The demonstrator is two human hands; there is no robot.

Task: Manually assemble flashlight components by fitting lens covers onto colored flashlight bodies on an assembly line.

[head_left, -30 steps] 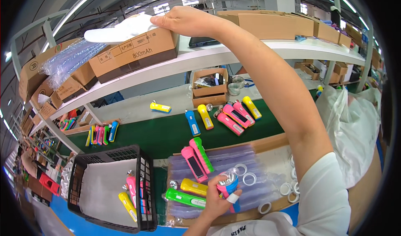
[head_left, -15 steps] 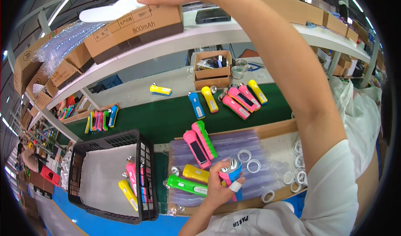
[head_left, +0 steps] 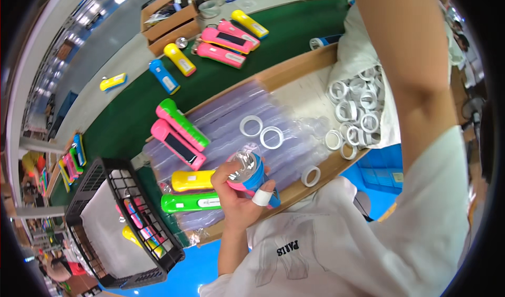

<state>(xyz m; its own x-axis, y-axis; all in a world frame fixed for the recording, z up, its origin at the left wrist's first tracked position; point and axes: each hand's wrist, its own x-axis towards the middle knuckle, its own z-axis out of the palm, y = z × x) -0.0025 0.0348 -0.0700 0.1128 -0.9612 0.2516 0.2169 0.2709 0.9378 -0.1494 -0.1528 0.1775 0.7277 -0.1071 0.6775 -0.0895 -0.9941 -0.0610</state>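
Note:
My left hand [head_left: 234, 202] is closed around a pink and blue flashlight [head_left: 253, 180], its silvery reflector end facing up. White tape wraps one finger of that hand. My right arm [head_left: 405, 39] reaches up and past the top edge, so the right hand is out of sight. Beside the left hand lie a yellow flashlight [head_left: 193, 180] and a green flashlight [head_left: 190, 202]. Farther off, a pink flashlight [head_left: 178, 145] rests against a green and pink one [head_left: 182, 123]. Two white rings [head_left: 272, 137] lie on the clear plastic sleeves [head_left: 226, 123] just beyond the held flashlight.
A black plastic crate [head_left: 171, 257] with several flashlights stands at the lower left. At the right, a white bag [head_left: 389, 118] spills many white rings [head_left: 347, 111]. Several flashlights [head_left: 226, 40] lie on the green belt [head_left: 286, 26], near a small cardboard box [head_left: 168, 15].
The view has swung right and downward. My right hand, earlier holding a flat white item above the shelf, has left the picture. My left hand keeps its hold on the flashlight.

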